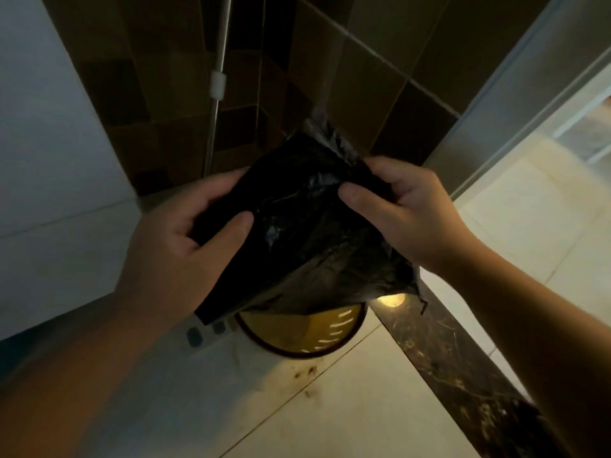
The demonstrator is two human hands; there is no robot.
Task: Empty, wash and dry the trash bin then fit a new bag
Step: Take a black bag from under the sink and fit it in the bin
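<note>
Both hands pinch a folded black trash bag point(297, 226): left hand point(185, 239) and right hand point(403, 209) thumbs press it against curled fingers. Below the fingers stands the yellow bin point(317, 332), seemingly emptied; opening and fitting the bag remain.

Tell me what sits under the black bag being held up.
Below the black bag, held by the left hand and right hand, stands a yellow bin. Its far rim is covered by the bag.

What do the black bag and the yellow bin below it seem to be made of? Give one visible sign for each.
Black bag: thin plastic film, likely; it crumples and shows glossy creases.
Yellow bin: probably moulded plastic; smooth wall with cut slots and a dark rim.
</note>
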